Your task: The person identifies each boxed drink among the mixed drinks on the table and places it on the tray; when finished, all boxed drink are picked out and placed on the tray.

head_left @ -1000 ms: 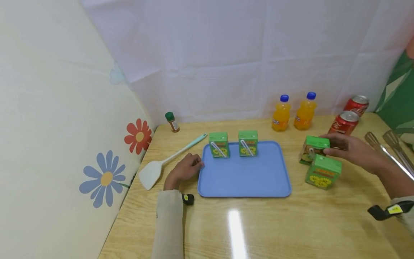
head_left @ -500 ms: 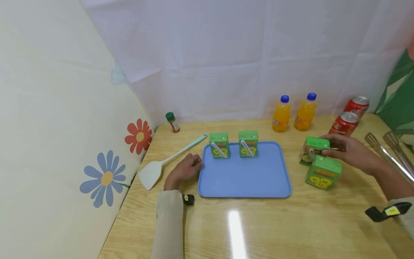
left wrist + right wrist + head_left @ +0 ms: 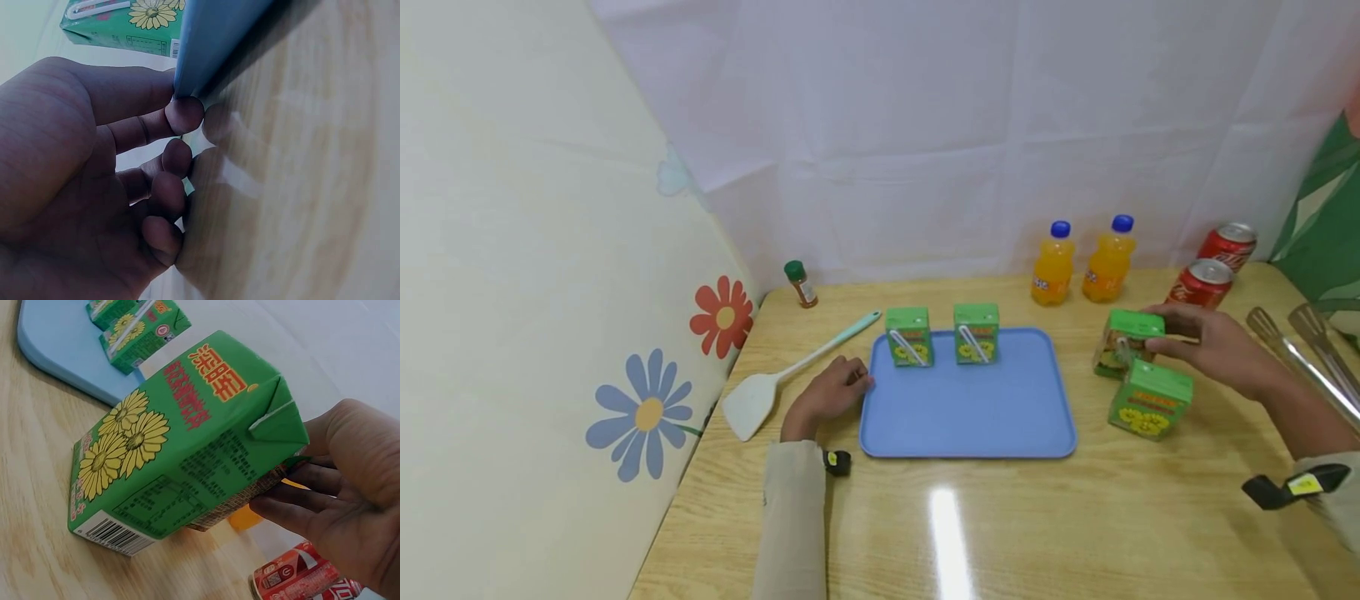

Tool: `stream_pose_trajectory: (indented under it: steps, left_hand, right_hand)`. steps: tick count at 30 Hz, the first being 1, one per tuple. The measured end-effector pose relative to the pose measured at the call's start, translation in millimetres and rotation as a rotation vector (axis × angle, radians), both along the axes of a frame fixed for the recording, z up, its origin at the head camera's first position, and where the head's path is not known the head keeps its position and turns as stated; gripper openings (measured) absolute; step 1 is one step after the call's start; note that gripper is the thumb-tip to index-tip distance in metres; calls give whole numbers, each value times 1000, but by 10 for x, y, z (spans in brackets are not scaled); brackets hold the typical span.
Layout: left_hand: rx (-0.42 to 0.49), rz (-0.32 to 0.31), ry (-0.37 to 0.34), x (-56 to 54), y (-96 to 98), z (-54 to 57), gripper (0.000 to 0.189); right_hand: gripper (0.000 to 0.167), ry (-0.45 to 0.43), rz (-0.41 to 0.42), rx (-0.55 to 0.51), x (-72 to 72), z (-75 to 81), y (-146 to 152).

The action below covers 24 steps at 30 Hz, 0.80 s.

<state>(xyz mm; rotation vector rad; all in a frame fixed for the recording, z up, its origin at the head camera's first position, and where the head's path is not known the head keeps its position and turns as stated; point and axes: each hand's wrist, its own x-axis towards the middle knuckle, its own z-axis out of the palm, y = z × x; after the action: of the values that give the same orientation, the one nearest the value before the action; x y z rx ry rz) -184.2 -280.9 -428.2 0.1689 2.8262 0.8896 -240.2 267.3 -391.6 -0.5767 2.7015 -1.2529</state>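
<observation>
My left hand (image 3: 830, 393) is at the left rim of the blue tray (image 3: 970, 417). In the left wrist view, thumb and forefinger pinch the tray's edge (image 3: 209, 37), the other fingers curled near the tabletop. On the tray's far side stand two green drink cartons, a left one (image 3: 910, 337) and a right one (image 3: 977, 335), each with a straw. My right hand (image 3: 1225, 350) grips a green and brown drink carton (image 3: 1127, 325) right of the tray. Another green carton (image 3: 1150, 400) with yellow flowers stands just in front, mostly hiding the gripped one in the right wrist view.
Two orange drink bottles (image 3: 1052, 271) and two red cans (image 3: 1201, 285) stand at the back right. Metal utensils (image 3: 1303, 358) lie by the right arm. A white spatula (image 3: 752, 404) lies left of the tray, with a green-capped spice jar (image 3: 801, 285) behind it.
The carton in my right hand has risen slightly, and the right hand has shifted a little up with it. My left hand stays at the tray's rim.
</observation>
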Motion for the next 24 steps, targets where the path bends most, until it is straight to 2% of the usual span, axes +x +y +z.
stream_pose_trajectory:
  steps: [8, 17, 24]
  left_hand:
    - [-3, -5, 7, 5, -2, 6, 16]
    - [1, -12, 5, 9, -6, 4, 16]
    - [4, -13, 7, 10, -8, -3, 16]
  right_hand:
    - [54, 46, -24, 27, -17, 117, -69]
    - [53, 77, -12, 32, -42, 252, -182]
    - [54, 50, 7, 26, -49, 346, -308]
